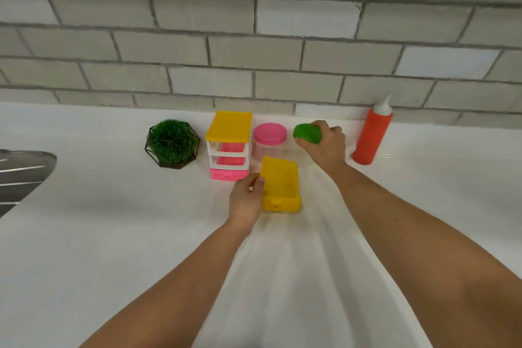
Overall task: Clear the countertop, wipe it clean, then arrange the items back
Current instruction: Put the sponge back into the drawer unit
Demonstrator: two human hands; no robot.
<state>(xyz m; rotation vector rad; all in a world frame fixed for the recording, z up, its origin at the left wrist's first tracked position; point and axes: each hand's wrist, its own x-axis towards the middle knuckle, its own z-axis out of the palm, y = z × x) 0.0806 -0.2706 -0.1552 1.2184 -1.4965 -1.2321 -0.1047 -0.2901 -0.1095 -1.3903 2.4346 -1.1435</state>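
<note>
- Jar with green lid [307, 133] stands at the back of the countertop [113, 220], between the pink-lidded jar [270, 133] and the red squeeze bottle [372, 135]; my right hand [324, 144] is curled round its lid.
- I judge it light, stiff, slick plastic; I'd hold the body if the lid sits loose.
- My left hand [246, 198] touches the yellow drawer [279, 186]; whether it grips, I cannot tell.
- Drawer unit [229, 144] and plant [172, 143] crowd the left.

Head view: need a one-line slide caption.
Right hand grips a green lid beside the pink-lidded jar while left hand holds the yellow drawer in front of the drawer unit.
</note>
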